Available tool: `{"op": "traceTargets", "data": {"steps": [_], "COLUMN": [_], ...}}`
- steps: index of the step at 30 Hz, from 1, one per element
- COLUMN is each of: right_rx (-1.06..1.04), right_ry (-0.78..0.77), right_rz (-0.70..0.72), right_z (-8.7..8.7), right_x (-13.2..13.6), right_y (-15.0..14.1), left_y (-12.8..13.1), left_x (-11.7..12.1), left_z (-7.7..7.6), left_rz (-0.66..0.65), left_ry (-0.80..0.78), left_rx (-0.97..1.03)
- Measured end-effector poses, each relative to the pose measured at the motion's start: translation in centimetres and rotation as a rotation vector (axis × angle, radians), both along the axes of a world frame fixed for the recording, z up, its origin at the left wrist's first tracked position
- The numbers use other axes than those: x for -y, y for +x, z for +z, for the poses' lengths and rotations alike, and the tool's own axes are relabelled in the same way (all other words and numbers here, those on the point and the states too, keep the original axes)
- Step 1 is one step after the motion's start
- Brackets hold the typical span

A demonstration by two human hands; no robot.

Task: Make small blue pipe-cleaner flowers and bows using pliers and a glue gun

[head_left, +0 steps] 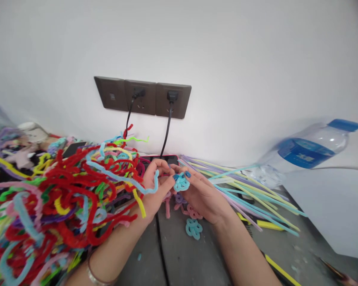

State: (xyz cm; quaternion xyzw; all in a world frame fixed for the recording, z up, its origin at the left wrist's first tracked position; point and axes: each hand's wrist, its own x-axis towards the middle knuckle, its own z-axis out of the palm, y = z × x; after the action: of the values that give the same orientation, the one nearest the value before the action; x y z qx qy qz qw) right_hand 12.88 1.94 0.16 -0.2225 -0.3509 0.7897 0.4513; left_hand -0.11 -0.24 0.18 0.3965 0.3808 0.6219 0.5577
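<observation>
Between the fingertips of both hands is a light blue pipe-cleaner flower (181, 182) made of small loops. My left hand (159, 182) pinches its left side, thumb forward. My right hand (201, 190) grips it from the right, with thumb and fingers closed on its upper edge. Just below, a second turquoise pipe-cleaner flower (193, 228) lies on the grey table. Pink looped pieces (192, 211) and a purple looped piece (179, 200) lie partly behind my hands. A loose blue pipe cleaner (122, 178) from the heap runs up against my left hand.
A large tangled heap of coloured pipe cleaners (77, 194) fills the left. Straight pastel pipe cleaners (256, 190) lie at right, near a tilted water bottle (313, 147). A black cable (159, 246) crosses the table (181, 262). Wall sockets (141, 97) hold two plugs. Scissors (334, 270) lie lower right.
</observation>
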Motion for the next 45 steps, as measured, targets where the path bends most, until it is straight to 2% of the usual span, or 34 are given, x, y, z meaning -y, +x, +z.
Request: {"op": "traceTargets", "data": {"steps": [6, 12, 16, 20, 23, 29, 37, 42, 45], "right_rx": [0.073, 0.262, 0.329, 0.345, 0.371, 0.505, 0.499, 0.551, 0.623], "right_ry": [0.011, 0.104, 0.165, 0.137, 0.141, 0.352, 0.5, 0.53, 0.637], "right_rz": [-0.004, -0.164, -0.144, -0.166, -0.226, -0.322, -0.234, -0.263, -0.312], "right_z": [-0.3, -0.9, -0.7, -0.7, -0.7, -0.3, -0.2, -0.2, -0.3], "right_x": [-0.1, -0.5, -0.6, -0.7, -0.9, -1.0, -1.1, -1.3, -1.3], "right_y": [-0.1, 0.2, 0.4, 0.5, 0.7, 1.2, 2.0, 2.2, 2.4], "left_y": [-0.1, -0.6, -0.6, -0.5, -0.4, -0.2, -0.4, -0.6, -0.6], "left_x": [0.0, -0.7, -0.7, -0.5, -0.4, -0.2, -0.3, -0.4, -0.4], "left_z": [-0.2, -0.9, -0.9, -0.5, -0.2, -0.2, -0.3, -0.4, -0.5], "left_rz": [0.038, 0.179, 0.21, 0.191, 0.117, -0.088, -0.037, -0.053, -0.07], "left_ry": [0.027, 0.021, 0.008, -0.069, -0.131, -0.227, -0.194, -0.168, -0.154], "left_rx": [-0.079, -0.108, -0.079, -0.009, 0.032, -0.014, 0.068, 0.043, 0.031]}}
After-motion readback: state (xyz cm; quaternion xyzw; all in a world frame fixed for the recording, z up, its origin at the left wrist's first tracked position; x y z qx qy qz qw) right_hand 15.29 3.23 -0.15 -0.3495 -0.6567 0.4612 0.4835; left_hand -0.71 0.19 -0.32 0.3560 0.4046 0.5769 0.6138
